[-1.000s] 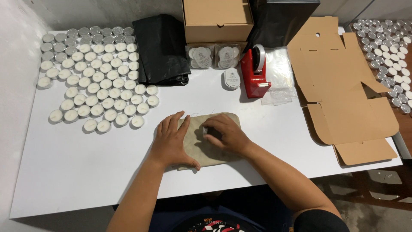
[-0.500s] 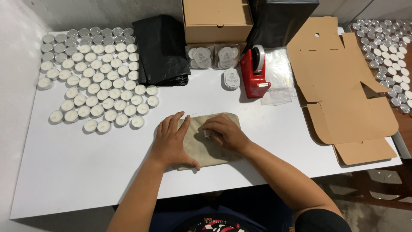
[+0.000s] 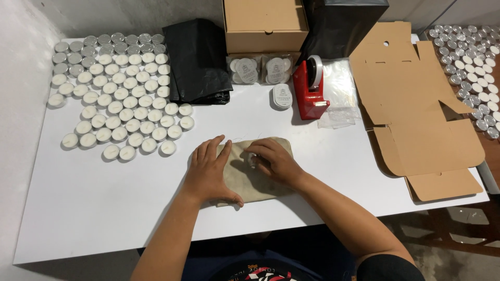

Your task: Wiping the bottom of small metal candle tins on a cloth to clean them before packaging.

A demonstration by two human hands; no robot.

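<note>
1. Beige cloth pouch (image 3: 250, 179) lies flat on white table (image 3: 104, 208), near front edge.
2. Left hand (image 3: 208, 171) flat, fingers spread, pressing pouch's left side.
3. Right hand (image 3: 273, 161) pinches small white piece (image 3: 251, 159) on pouch.
4. Tealight candles (image 3: 117, 99) well apart, back left.

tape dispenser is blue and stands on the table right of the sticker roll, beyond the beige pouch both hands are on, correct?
Not quite: the tape dispenser is red, not blue, as the head view shows. It does stand right of the sticker roll, beyond the beige pouch under the left hand and right hand.
</note>
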